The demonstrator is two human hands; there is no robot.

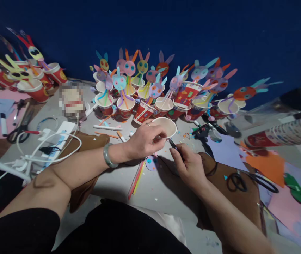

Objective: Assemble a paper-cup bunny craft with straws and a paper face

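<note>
Between my fingers, my left hand (145,140) grips a white-lined paper cup (168,126) by its near side, the mouth facing up. My right hand (189,164) is closed on a slim dark tool (172,143). Its tip points at the cup's right side; I cannot tell whether it touches, nor what kind of tool it is. Below the cup lies a lilac paper face (152,163) with blue eyes, partly in shadow. Pink and yellow strips (136,180) lie on the table just nearer to me.
Behind my hands stand several red paper cups (126,112) with paper bunny figures. A power strip (62,143) with looping white cables lies left. Scissors (237,180), purple paper (226,150), orange paper (268,165) and a lying cup stack (285,132) are at right.
</note>
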